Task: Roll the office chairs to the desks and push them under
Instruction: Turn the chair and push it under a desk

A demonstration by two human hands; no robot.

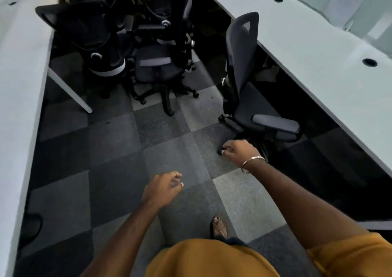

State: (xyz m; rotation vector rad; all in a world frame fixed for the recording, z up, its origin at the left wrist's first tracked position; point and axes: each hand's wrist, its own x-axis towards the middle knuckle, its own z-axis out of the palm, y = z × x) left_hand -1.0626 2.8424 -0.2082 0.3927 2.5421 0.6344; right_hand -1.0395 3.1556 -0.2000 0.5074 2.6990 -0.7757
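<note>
A grey mesh-backed office chair point(244, 68) stands at the right desk point(318, 49), its seat partly under the desk edge and one armrest point(275, 123) facing me. My right hand point(239, 151), a bangle on its wrist, hangs in front of the chair's base with fingers loosely curled, holding nothing. My left hand point(163, 188) floats over the carpet in the aisle, fingers relaxed and holding nothing. Several more black and grey chairs point(152, 64) are bunched together at the far end of the aisle. One of them point(84, 32) stands close to the left desk point(19, 85).
The aisle between the two long white desks is checkered grey carpet point(118, 149). A white desk leg point(70, 92) slants down at the left. Cable holes point(369, 62) dot the right desktop. My foot point(219, 227) is on the carpet below me.
</note>
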